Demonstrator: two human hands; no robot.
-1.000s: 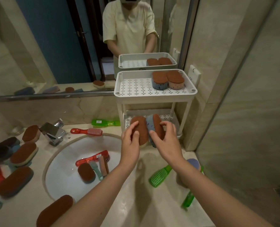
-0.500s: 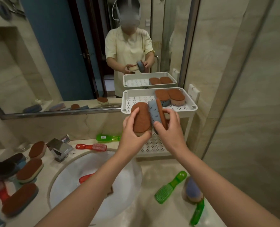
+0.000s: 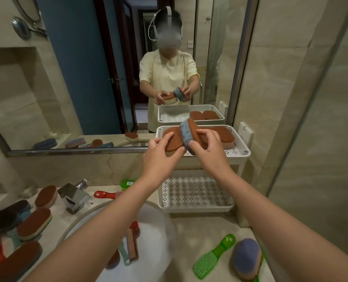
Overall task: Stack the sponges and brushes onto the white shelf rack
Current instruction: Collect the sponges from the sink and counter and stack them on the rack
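My left hand point(image 3: 158, 157) grips a brown-topped, cream-bodied sponge point(image 3: 172, 139), held nearly flat over the left part of the white shelf rack's top tray point(image 3: 245, 148). My right hand point(image 3: 207, 148) grips a blue sponge with a brown top point(image 3: 187, 134), tilted on edge right beside the first one. Two more brown-topped sponges point(image 3: 227, 135) lie at the right of the top tray, partly hidden by my hands. The rack's lower tray point(image 3: 195, 194) holds nothing.
Several sponges point(image 3: 33, 223) lie on the counter left of the sink point(image 3: 154, 237), near a chrome tap point(image 3: 73, 197). Brushes lie in the basin point(image 3: 132, 247). A red brush point(image 3: 106, 194), a green brush point(image 3: 213, 257) and a purple sponge point(image 3: 247, 258) sit on the counter. A mirror backs the counter.
Both hands have risen with their sponges from the lower tray level to over the top tray. The left sponge has tipped from upright to nearly flat.
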